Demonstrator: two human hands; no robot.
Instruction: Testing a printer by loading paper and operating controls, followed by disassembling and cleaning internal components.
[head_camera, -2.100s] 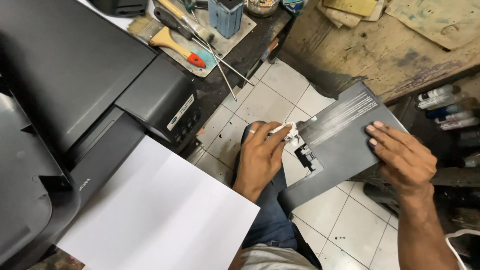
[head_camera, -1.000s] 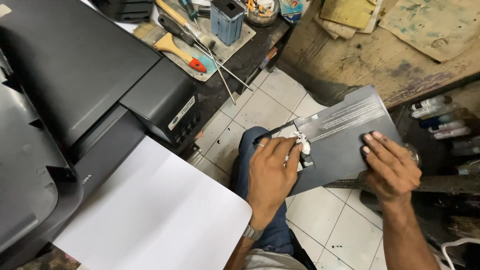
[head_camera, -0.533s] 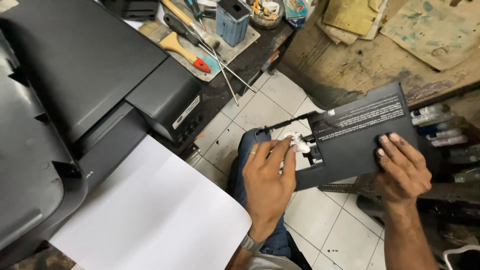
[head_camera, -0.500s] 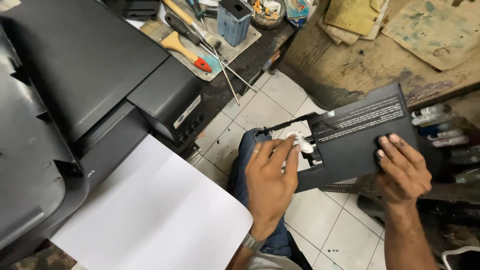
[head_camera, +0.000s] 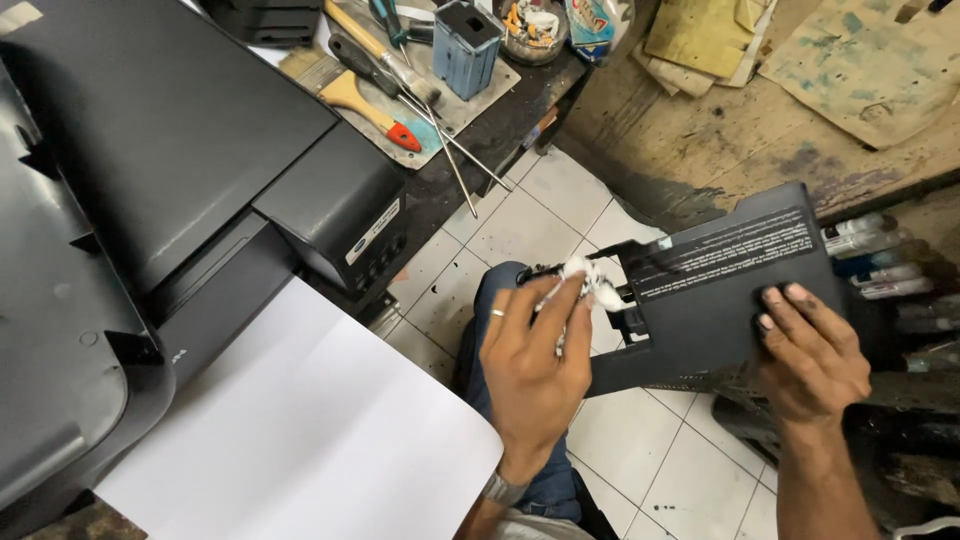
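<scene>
The left hand (head_camera: 535, 365) is closed on a white wad of tissue (head_camera: 590, 283), fingers pinching it against the left edge of a black plastic panel (head_camera: 725, 290). A ring sits on one finger of this hand and a metal watch band circles the wrist. The right hand (head_camera: 810, 355) grips the panel from its lower right side, fingertips pressed flat on the dark face. The panel is held tilted above the white tiled floor (head_camera: 640, 440), over the person's knee in blue denim. A rectangular block of small white print runs across the upper part of the panel, parallel to its top edge.

To the left stands a black printer (head_camera: 170, 150) with a small white rectangular label on its front control block. A blank white sheet of paper (head_camera: 300, 430) lies in its output tray. Behind it, the bench (head_camera: 500, 120) carries a yellow-handled brush with a red tip (head_camera: 370, 108), a blue-grey box (head_camera: 465, 45) and thin metal rods (head_camera: 450, 155). Capped bottles (head_camera: 870, 260) lie in a row at the right.
</scene>
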